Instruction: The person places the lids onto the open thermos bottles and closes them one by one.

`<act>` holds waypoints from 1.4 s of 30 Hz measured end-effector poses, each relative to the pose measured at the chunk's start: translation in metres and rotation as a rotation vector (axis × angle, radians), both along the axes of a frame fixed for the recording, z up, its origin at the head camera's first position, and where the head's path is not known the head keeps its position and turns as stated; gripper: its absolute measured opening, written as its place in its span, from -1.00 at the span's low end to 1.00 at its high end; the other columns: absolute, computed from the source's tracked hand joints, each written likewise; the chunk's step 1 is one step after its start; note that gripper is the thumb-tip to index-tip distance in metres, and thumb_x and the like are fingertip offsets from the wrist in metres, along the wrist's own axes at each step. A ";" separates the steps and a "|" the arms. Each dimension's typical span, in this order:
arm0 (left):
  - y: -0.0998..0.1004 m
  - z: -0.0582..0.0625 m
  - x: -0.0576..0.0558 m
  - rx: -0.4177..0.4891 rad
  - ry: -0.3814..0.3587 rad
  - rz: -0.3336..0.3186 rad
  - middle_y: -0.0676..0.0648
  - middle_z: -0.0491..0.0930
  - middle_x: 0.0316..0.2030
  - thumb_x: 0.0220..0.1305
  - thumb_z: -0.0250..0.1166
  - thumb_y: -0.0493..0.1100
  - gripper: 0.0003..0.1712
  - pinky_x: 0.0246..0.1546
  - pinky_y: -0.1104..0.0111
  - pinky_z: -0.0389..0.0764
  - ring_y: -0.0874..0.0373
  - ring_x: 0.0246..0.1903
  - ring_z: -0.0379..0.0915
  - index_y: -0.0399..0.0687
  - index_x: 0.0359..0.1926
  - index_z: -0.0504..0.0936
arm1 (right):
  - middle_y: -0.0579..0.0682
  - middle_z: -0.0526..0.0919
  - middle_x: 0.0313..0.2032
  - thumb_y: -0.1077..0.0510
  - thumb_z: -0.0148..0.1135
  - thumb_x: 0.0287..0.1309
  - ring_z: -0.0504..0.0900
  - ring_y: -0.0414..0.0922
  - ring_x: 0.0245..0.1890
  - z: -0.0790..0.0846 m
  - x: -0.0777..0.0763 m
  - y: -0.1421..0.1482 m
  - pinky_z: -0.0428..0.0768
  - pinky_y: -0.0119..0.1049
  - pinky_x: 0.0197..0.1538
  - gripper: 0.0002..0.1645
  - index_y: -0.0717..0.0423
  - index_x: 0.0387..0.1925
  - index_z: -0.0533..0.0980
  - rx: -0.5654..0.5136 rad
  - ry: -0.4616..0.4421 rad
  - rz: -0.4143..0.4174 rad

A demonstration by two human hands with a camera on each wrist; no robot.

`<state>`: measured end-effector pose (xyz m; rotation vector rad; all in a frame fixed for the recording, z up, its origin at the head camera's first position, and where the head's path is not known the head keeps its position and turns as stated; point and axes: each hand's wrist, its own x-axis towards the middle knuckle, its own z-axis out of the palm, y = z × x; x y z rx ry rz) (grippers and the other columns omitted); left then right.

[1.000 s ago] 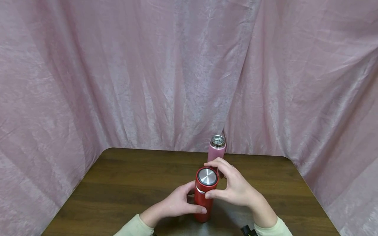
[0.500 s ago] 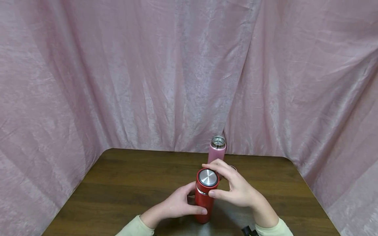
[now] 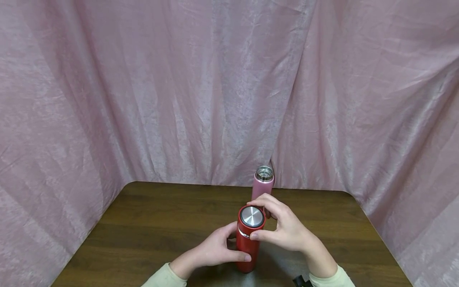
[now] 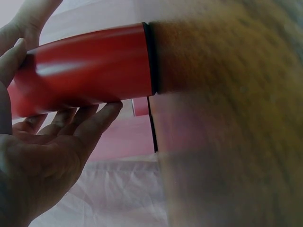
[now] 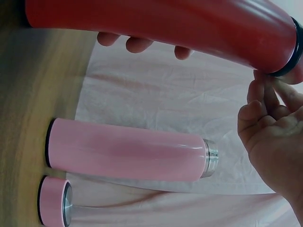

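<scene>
A red thermos (image 3: 248, 247) with a brushed-metal disc on its lid (image 3: 252, 216) stands upright on the wooden table. My left hand (image 3: 214, 248) holds its body from the left, thumb in front and fingers behind, as the left wrist view also shows around the red bottle (image 4: 94, 66). At the top, my right hand (image 3: 287, 229) grips the lid from the right, thumb at the near side by the silver seam and fingers on the far side. In the right wrist view, the right fingertips (image 5: 258, 75) reach the dark band near the lid.
Behind the red thermos stands a pink thermos (image 3: 263, 187) with its metal mouth uncovered. A pink cap (image 5: 51, 201) sits on the table beside it, as the right wrist view shows. Pink curtains (image 3: 201, 99) hang along the table's far edge.
My right thumb and fingers have shifted slightly around the lid, out and then back. The left hand and the red thermos stay nearly in place.
</scene>
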<state>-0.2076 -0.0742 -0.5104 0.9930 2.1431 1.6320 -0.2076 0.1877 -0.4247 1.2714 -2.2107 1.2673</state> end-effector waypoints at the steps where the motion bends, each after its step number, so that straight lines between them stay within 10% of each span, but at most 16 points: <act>1: 0.000 0.000 0.000 -0.001 0.002 0.000 0.16 0.72 0.22 0.27 0.69 -0.03 -0.25 0.24 0.22 0.71 0.19 0.22 0.68 0.31 0.43 0.59 | -0.18 0.66 0.07 0.01 0.79 0.09 0.58 -0.20 -0.09 0.000 0.000 0.000 0.61 -0.31 -0.15 -0.21 -0.08 0.34 0.63 0.001 0.003 -0.008; 19: 0.001 0.002 0.001 -0.014 0.021 0.008 0.18 0.72 0.23 0.25 0.70 -0.04 -0.24 0.25 0.22 0.71 0.19 0.22 0.68 0.28 0.43 0.59 | -0.27 0.65 0.01 -0.10 0.88 -0.08 0.56 -0.22 -0.14 0.002 0.003 -0.001 0.61 -0.13 -0.21 -0.14 -0.16 0.25 0.62 0.026 -0.014 -0.084; 29: 0.001 0.000 0.001 0.006 0.011 -0.002 0.16 0.72 0.22 0.27 0.69 -0.06 -0.25 0.26 0.23 0.70 0.18 0.23 0.68 0.27 0.43 0.58 | -0.17 0.56 0.19 -0.13 0.78 0.10 0.57 -0.17 0.14 0.000 0.006 -0.003 0.64 -0.22 0.12 0.04 -0.10 0.55 0.47 0.065 0.000 -0.058; 42: 0.001 0.001 0.002 0.000 0.013 0.000 0.17 0.72 0.22 0.27 0.69 -0.06 -0.26 0.27 0.25 0.70 0.19 0.23 0.67 0.26 0.41 0.59 | -0.18 0.58 0.18 0.01 0.70 0.19 0.57 -0.14 0.21 -0.003 0.007 -0.008 0.61 -0.20 0.21 -0.17 -0.13 0.45 0.54 0.042 0.018 -0.052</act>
